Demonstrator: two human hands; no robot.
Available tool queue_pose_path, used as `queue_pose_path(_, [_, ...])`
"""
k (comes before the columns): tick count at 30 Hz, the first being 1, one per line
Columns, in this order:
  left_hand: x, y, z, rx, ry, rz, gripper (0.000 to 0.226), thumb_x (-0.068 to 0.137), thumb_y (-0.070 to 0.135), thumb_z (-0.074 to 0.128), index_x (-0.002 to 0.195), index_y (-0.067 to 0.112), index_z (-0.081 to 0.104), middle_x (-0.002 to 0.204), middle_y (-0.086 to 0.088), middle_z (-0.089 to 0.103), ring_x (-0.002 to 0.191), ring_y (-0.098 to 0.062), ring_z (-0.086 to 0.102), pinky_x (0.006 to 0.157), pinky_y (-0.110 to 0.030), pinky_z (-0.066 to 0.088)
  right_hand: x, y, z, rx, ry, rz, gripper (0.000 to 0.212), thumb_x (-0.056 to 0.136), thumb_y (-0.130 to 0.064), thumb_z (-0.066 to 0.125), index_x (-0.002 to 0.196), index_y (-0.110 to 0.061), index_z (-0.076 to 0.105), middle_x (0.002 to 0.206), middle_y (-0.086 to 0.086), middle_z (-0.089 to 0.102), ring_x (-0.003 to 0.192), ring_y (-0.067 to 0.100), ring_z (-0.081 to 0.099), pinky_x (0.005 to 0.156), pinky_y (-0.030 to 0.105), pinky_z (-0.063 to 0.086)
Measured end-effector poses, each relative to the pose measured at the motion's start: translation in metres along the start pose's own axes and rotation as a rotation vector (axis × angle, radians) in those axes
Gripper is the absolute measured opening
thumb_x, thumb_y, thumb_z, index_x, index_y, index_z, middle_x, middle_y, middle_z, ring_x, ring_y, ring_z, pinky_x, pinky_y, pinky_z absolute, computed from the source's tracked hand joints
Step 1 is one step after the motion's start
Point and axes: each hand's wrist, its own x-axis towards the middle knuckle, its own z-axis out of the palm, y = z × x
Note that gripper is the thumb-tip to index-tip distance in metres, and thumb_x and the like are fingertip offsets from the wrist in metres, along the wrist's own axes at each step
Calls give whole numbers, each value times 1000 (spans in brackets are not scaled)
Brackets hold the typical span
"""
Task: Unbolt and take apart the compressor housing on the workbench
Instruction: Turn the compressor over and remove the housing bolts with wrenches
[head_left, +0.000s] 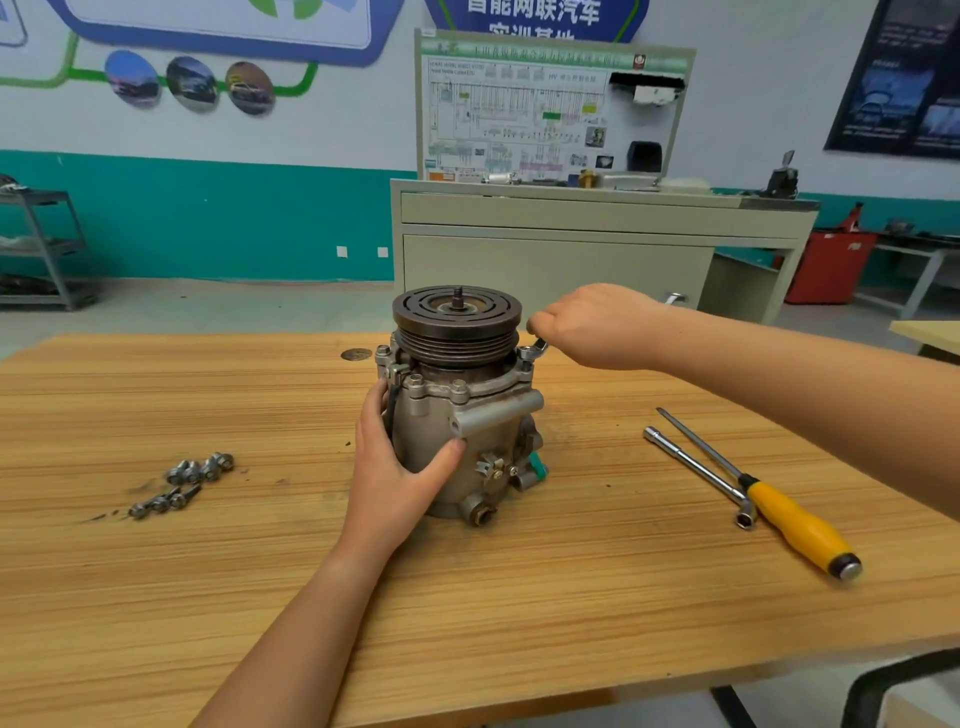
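The compressor (467, 436) stands upright mid-worktop (519, 597), pulley (457, 322) on top. The left hand (400, 467) wraps its housing as a brace; the right hand (597, 327) grips a small wrench (535, 352) set on a right-side flange bolt. A slip off the bolt head could drive knuckles into the pulley or tip the tall body. Loose bolts (182, 483) could roll. Edges lie well off; the socket wrench (696, 467) and screwdriver (800, 525) sit apart, rightward.

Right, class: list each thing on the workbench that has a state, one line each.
compressor: upright, assembled.
flange bolts: front ones seated.
wrench: on right-side bolt.
right hand: grips wrench.
left hand: grips compressor.
loose bolts: removed, lying on workbench.
screwdriver: lying idle.
socket wrench: lying idle beside screwdriver.
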Motion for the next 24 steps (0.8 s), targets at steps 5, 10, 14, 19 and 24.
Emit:
queue_pose_path(5, [-1,0,0,-9,-1,-2,95,64,48,71,144,35,21,146,13,31,135,-3,30,110,-27,29,16,-6,12,191,116,85,22,96,-10,39,115,-2,48,99,14,63,88,29,60,71,34,45])
queue_pose_path(10, [0,-1,-1,-17,-15,4,89,75,29,78,143,37,21,144,14,31,133,-2,30,112,-32,30,6,-6,28,591,283,397,31,100,-25,37,118,-5,52,97,17,66,89,32,62,73,39,48])
queue_pose_path(14, [0,-2,-1,-21,-17,-3,89,75,27,78,144,35,22,146,11,32,135,-6,32,113,-39,32,-25,-14,42,1283,605,833,27,100,-27,36,84,-14,53,59,2,62,49,8,60,52,26,52])
queue_pose_path(19, [2,-2,0,-29,-21,5,89,75,27,78,144,32,22,147,9,33,135,-8,32,113,-40,32,-44,-60,61,1375,582,922,30,99,-28,38,74,-19,52,51,1,58,40,5,55,43,17,45])
queue_pose_path(24, [1,-3,0,-20,-6,7,89,75,28,78,143,36,21,142,17,31,133,-3,31,109,-28,30,-51,-96,73,1439,595,955,25,97,-28,42,77,-20,55,53,-2,58,47,4,56,51,22,46])
